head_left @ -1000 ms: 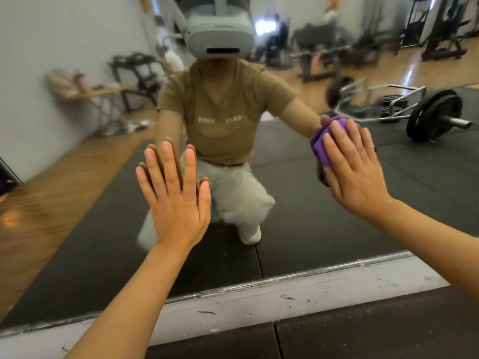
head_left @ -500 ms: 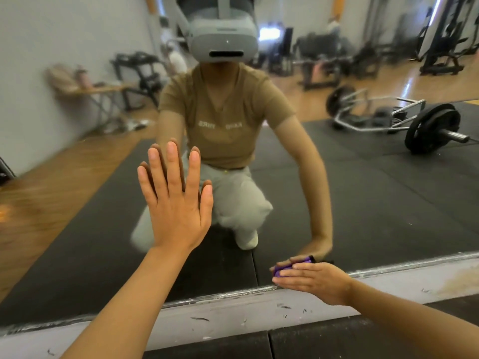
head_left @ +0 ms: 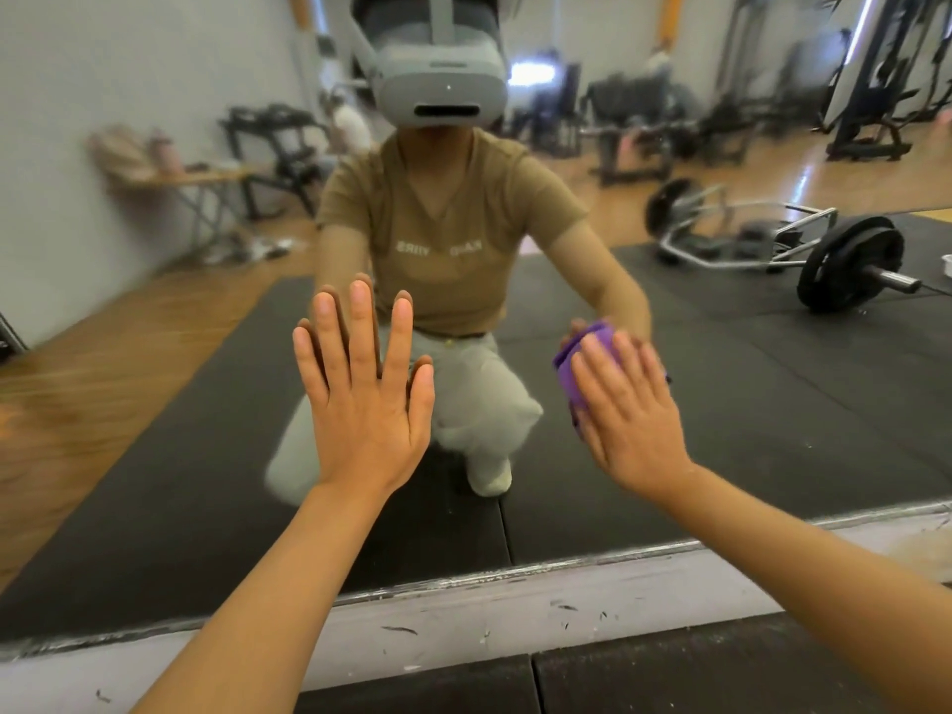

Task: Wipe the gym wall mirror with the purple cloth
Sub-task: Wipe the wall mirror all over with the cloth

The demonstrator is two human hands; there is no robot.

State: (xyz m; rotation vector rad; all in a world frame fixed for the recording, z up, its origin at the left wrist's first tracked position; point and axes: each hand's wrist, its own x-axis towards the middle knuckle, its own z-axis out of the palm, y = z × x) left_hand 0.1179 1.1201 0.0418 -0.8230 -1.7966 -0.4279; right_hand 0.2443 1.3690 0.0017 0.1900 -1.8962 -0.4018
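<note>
The gym wall mirror (head_left: 772, 430) fills most of the view and reflects me crouching in front of it. My left hand (head_left: 368, 399) lies flat against the glass with its fingers straight and spread. My right hand (head_left: 626, 414) presses the purple cloth (head_left: 579, 360) onto the glass with straight fingers, to the right of the left hand. The cloth is bunched, and only its upper left part shows past my fingers.
The mirror's metal bottom edge (head_left: 566, 564) runs above a scuffed white wall strip (head_left: 463, 626). Black floor mats (head_left: 695, 682) lie below it. Reflected in the glass are a loaded barbell (head_left: 850, 270), weight machines and a folding table.
My right hand has swept the cloth up from the mirror's bottom edge to mid height; one second ago it was higher and further right. My left hand stays flat on the glass.
</note>
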